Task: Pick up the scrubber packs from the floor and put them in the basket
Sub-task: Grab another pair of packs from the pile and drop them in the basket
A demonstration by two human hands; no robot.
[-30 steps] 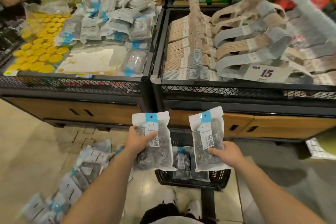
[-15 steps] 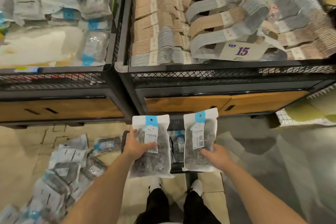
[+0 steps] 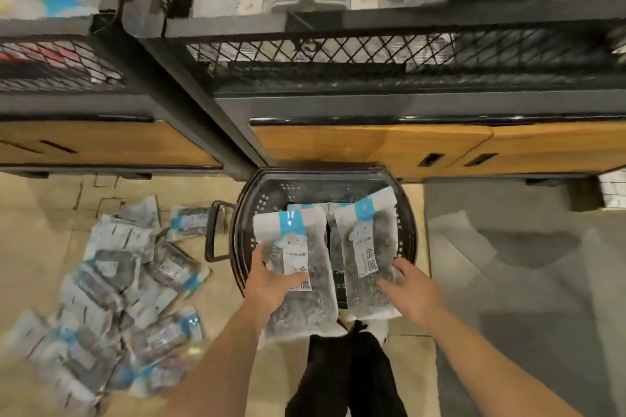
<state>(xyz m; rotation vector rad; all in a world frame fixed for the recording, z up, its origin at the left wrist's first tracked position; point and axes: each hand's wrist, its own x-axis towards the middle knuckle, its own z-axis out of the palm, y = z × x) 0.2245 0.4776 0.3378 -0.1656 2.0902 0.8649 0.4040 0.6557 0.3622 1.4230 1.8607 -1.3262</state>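
Observation:
A black plastic basket (image 3: pixel 271 191) stands on the floor in front of my feet, against the shelf base. My left hand (image 3: pixel 271 284) grips a scrubber pack (image 3: pixel 298 240) with a blue-and-white top, held over the basket's left half. My right hand (image 3: pixel 411 291) grips a second scrubber pack (image 3: pixel 369 237) over the right half. Both packs hang above the basket opening; other packs show dimly inside it. A heap of several scrubber packs (image 3: pixel 115 288) lies on the floor to the left.
Black mesh display bins (image 3: pixel 338 51) on wooden cabinets (image 3: pixel 372 149) rise just behind the basket. The basket's handle (image 3: pixel 213 234) sticks out to its left. My dark trouser legs (image 3: pixel 342 376) stand below the basket. Grey floor (image 3: pixel 525 281) lies to the right.
My view has tipped downward and closer. Both hands have lowered their packs from in front of the cabinets to directly over the basket opening.

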